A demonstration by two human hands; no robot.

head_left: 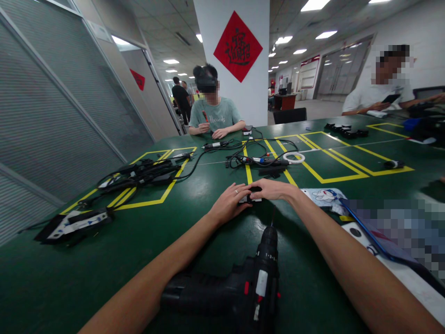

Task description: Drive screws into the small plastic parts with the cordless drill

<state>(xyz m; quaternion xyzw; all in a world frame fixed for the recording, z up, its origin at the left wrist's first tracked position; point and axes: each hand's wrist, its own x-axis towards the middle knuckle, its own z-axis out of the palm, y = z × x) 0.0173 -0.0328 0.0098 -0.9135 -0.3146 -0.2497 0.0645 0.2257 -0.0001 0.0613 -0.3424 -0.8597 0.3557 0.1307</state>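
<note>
Both hands meet over a small black-and-silver part (255, 200) on the green table. My left hand (227, 202) is closed around its left side, with a ring on one finger. From the right, my right hand (271, 189) reaches over with bent fingers gripping the top of the same part. Most of the part is hidden by the fingers, so its exact kind does not show. Closer to me, a black cordless drill (257, 283) lies on its side between my forearms, its thin bit pointing away toward the hands.
Tangled black cables (149, 174) lie at the left, near a black-and-white strip (76, 225). Beyond my hands are more cabled tools (264, 161) and a white ring-shaped coil (294, 158). A blue-edged tablet (375, 236) sits at right. One person (217, 113) sits opposite holding a screwdriver.
</note>
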